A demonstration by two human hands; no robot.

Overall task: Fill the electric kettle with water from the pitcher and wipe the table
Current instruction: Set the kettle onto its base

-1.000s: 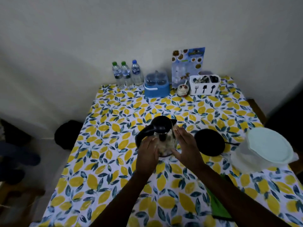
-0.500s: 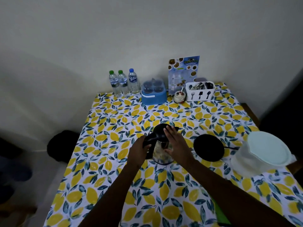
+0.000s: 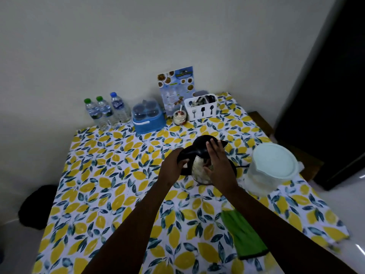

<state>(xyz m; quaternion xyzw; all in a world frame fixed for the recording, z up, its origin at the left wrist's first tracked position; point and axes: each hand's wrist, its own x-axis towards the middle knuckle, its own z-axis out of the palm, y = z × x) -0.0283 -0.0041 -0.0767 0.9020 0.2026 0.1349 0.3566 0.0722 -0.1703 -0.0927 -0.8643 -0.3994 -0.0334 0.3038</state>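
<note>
1. At the upper left of the table, three clear plastic water bottles (image 3: 105, 111) stand in a row against the pale wall, with a blue lidded plastic box (image 3: 148, 118) just beside them, all well apart from the work at the centre of the frame.
2. At mid-frame, the left hand (image 3: 172, 168) closes around the black handle of the steel-bodied electric kettle with a black lid (image 3: 199, 161), apparently steadying it.
3. The right hand (image 3: 217, 165) lies against the kettle's right side, fingers (image 3: 212, 148) spread flat over the lid and thumb on the steel wall; it presses rather than grasps, likely to open the lid for filling.
4. The lid is shut, so filling has evidently not begun.
5. Right of the kettle, the translucent white plastic pitcher with a pale round lid (image 3: 273, 166) waits within easy reach, its lid on.
6. At the lower right, a folded green cloth (image 3: 244, 234) lies on the lemon-print tablecloth (image 3: 102, 186), probably ready for the wiping.
7. Hard to make out: the right wrist hides the kettle's base, the hand covers any lid catch, and the pitcher's water level does not show.
8. Along the back edge, a white plastic cutlery caddy (image 3: 201, 109) fronts a blue printed menu card (image 3: 175, 86); its contents are too dim to identify.
</note>
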